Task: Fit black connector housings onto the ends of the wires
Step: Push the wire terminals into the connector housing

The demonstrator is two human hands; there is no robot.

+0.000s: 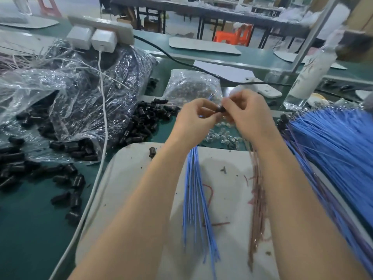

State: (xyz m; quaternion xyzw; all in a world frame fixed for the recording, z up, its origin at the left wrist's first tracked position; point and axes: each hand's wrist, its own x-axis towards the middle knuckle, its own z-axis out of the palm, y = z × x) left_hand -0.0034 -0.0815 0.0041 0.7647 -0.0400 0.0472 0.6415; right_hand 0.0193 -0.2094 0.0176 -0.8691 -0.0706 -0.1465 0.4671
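My right hand (250, 116) pinches a small black connector housing (220, 109) between thumb and fingertips. My left hand (194, 118) grips a bunch of blue wires (194, 190); their tips (210, 96) stick out above its fingers, just left of the housing. The wires hang down from that hand over the white pad (129, 178). A bunch of pink wires (257, 199) hangs under my right wrist. Loose black housings (145, 122) lie heaped on the green table to the left.
Clear plastic bags (84, 87) of black housings fill the left. A bag of clear parts (191, 85) sits behind my hands. A large fan of blue wires (339, 142) lies at the right. A white cable (103, 118) runs down from a power strip (101, 29). One housing (152, 152) lies on the pad.
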